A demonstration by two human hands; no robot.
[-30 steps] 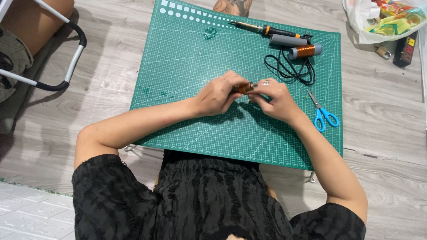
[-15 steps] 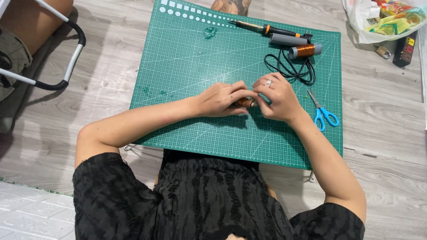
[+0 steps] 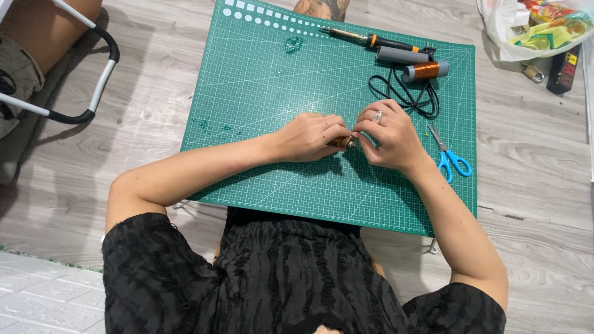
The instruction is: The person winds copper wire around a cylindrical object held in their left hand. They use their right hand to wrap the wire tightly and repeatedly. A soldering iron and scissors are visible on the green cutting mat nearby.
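Over the middle of a green cutting mat [image 3: 260, 93], both my hands meet around a small copper-coloured coil [image 3: 342, 142]. My left hand [image 3: 309, 136] grips the coil from the left. My right hand [image 3: 387, 136], with a ring on one finger, pinches at the coil's right end. Most of the coil is hidden by my fingers.
At the mat's far edge lie a soldering iron [image 3: 371, 40], a grey cylinder [image 3: 402, 55], a spool of copper wire [image 3: 426, 70] and a coiled black cord [image 3: 402, 96]. Blue-handled scissors [image 3: 450, 154] lie right of my hand. A plastic bag [image 3: 526, 28] and a chair frame [image 3: 86, 93] flank the mat.
My right hand has shifted slightly along the coil, its fingers closing in on the coil's end. My left hand has stayed where it was, holding the coil.
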